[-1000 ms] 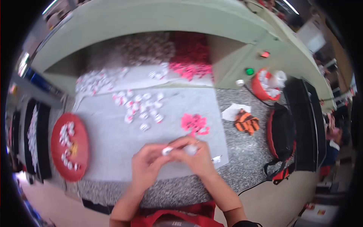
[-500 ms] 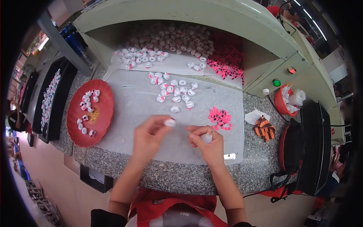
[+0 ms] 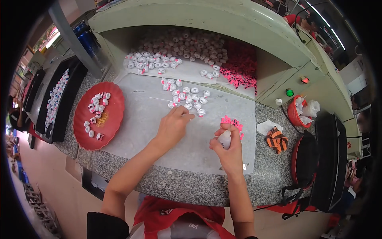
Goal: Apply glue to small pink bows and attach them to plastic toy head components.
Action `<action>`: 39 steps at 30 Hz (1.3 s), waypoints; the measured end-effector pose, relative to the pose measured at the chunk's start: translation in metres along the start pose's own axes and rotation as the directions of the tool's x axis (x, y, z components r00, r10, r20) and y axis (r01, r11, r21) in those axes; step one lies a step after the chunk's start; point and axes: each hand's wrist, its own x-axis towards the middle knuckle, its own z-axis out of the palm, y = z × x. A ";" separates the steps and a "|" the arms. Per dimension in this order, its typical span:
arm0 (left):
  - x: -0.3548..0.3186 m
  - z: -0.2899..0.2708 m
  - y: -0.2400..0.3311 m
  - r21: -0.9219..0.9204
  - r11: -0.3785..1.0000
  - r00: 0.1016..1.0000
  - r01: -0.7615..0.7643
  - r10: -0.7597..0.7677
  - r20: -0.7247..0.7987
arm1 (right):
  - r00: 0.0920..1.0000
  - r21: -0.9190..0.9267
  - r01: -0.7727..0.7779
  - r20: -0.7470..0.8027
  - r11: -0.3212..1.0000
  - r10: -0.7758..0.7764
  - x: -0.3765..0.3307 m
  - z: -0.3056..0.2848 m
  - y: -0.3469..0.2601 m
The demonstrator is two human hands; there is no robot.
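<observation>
My left hand (image 3: 174, 126) is at the near edge of a loose group of small white ring-shaped pieces with pink marks (image 3: 194, 97). Its fingers are drawn together, and they hide whatever is between them. My right hand (image 3: 230, 149) grips a small whitish squeeze bottle (image 3: 225, 139), held tilted with its tip toward the far side. Just beyond that hand lies a small heap of bright pink and black pieces (image 3: 234, 122), partly covered by my fingers. Both hands are over a pale sheet (image 3: 139, 119) on the speckled worktop.
A red scalloped plate (image 3: 81, 131) holding several white pieces stands at left. Behind, a pale green cabinet (image 3: 274, 51) shelters piles of white and pink pieces. At right are an orange-black cloth (image 3: 277, 140), a red basket (image 3: 292, 112) and a black tray (image 3: 330, 167).
My left hand, earlier holding a white piece, has moved forward and right to the white group. My right hand has moved slightly right and forward with the bottle, now more upright. The view has shifted.
</observation>
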 end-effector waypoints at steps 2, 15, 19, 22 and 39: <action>0.004 -0.006 0.006 -0.154 0.988 1.000 -0.012 0.016 0.026 | 1.000 0.089 0.023 -0.013 0.996 -0.022 0.001 -0.005 -0.007; -0.018 -0.033 0.069 -0.898 0.097 0.850 0.429 -0.381 0.365 | 0.902 -0.026 0.298 -0.320 0.954 -0.291 -0.032 -0.019 -0.042; -0.020 -0.028 0.069 -0.930 0.119 0.891 0.347 -0.352 0.287 | 0.882 -0.255 0.349 -0.236 0.902 -0.408 -0.048 -0.009 -0.049; -0.019 -0.024 0.070 -0.956 0.163 0.920 0.242 -0.350 0.174 | 0.840 -0.341 0.470 -0.110 0.814 -0.531 -0.043 -0.009 -0.048; -0.020 -0.032 0.074 -0.884 0.421 0.929 0.204 -0.368 0.039 | 0.773 -0.419 0.579 0.009 0.699 -0.634 -0.040 -0.007 -0.048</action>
